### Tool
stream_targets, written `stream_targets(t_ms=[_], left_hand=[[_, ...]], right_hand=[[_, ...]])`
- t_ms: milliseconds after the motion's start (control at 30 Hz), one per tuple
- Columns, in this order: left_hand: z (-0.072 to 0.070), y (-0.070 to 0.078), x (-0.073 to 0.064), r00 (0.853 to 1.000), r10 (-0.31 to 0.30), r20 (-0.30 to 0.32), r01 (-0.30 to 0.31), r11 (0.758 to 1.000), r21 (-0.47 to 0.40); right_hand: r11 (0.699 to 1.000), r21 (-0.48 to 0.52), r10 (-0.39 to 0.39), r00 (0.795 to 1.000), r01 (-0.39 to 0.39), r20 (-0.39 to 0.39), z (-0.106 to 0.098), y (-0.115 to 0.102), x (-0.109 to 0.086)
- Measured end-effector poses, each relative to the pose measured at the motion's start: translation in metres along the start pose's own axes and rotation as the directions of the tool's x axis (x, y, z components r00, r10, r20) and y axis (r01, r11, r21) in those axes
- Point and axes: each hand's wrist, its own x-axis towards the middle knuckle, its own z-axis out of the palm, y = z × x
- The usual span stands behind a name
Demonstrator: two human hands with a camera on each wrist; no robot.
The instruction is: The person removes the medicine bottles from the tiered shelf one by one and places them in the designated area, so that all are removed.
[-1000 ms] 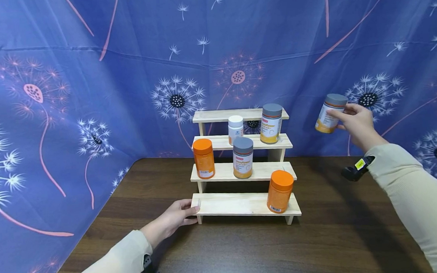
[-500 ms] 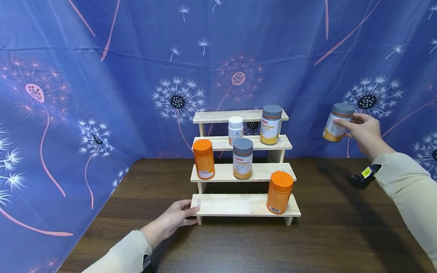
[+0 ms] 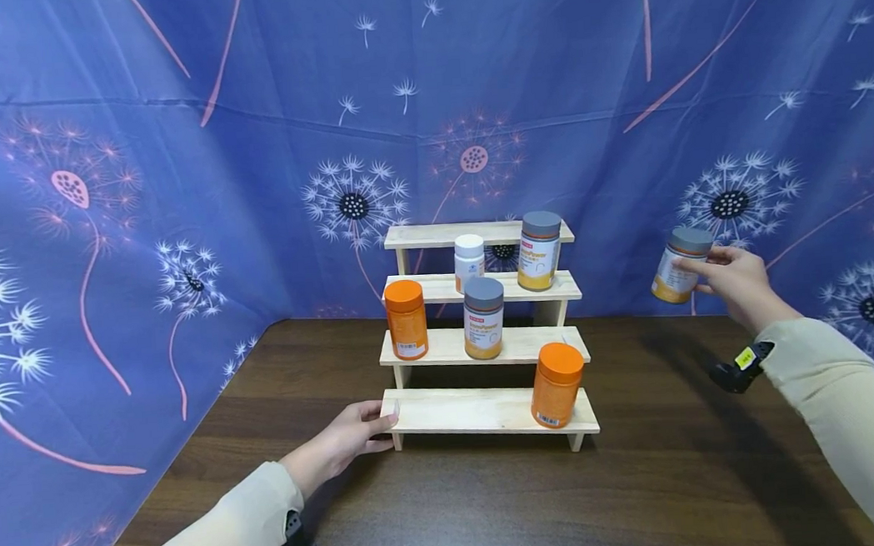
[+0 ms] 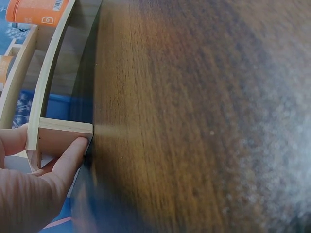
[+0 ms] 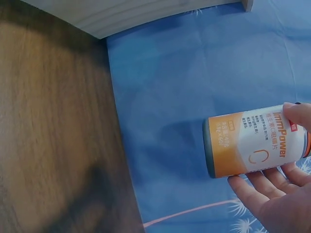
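Note:
My right hand [image 3: 741,283] grips a grey-capped pill bottle [image 3: 680,266] with a white and yellow label, held in the air right of the rack. In the right wrist view the thumb lies on one side of this bottle [image 5: 255,141] and the fingers on the other. My left hand [image 3: 349,437] holds the left end of the lowest step of a tiered wooden rack [image 3: 460,409]. The left wrist view shows the thumb at the board and a finger [image 4: 73,155] against the rack's leg [image 4: 65,131].
An orange bottle [image 3: 557,387] stands on the lowest step. Another orange bottle [image 3: 406,321] and a grey-capped bottle [image 3: 483,319] stand one step up. Above them are a small white bottle [image 3: 470,263] and a grey-capped bottle [image 3: 538,252]. Behind the brown table [image 3: 496,503] hangs a blue cloth [image 3: 237,193].
My right hand has moved down and slightly right with the pill bottle. The left hand stays at the rack's lowest step.

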Motion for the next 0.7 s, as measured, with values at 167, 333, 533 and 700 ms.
stream_targets(t_ms=[167, 333, 533, 700], left_hand=[[0.000, -0.001, 0.000, 1.000, -0.005, 0.002, 0.005, 1.000, 0.004], [0.000, -0.001, 0.000, 1.000, -0.002, 0.003, 0.002, 1.000, 0.000], [0.000, 0.001, 0.000, 1.000, -0.004, 0.000, 0.004, 1.000, 0.001], [0.000, 0.000, 0.000, 1.000, -0.009, -0.005, 0.009, 1.000, 0.005]], right_hand=[[0.999, -0.031, 0.012, 1.000, -0.012, -0.007, -0.001, 0.008, 0.000], [0.998, -0.052, 0.027, 1.000, -0.027, -0.002, -0.002, 0.014, 0.001], [0.994, -0.105, -0.001, 1.000, 0.002, 0.007, -0.005, 0.025, 0.001], [0.992, -0.123, -0.013, 0.999, 0.017, 0.037, -0.007, 0.036, -0.001]])
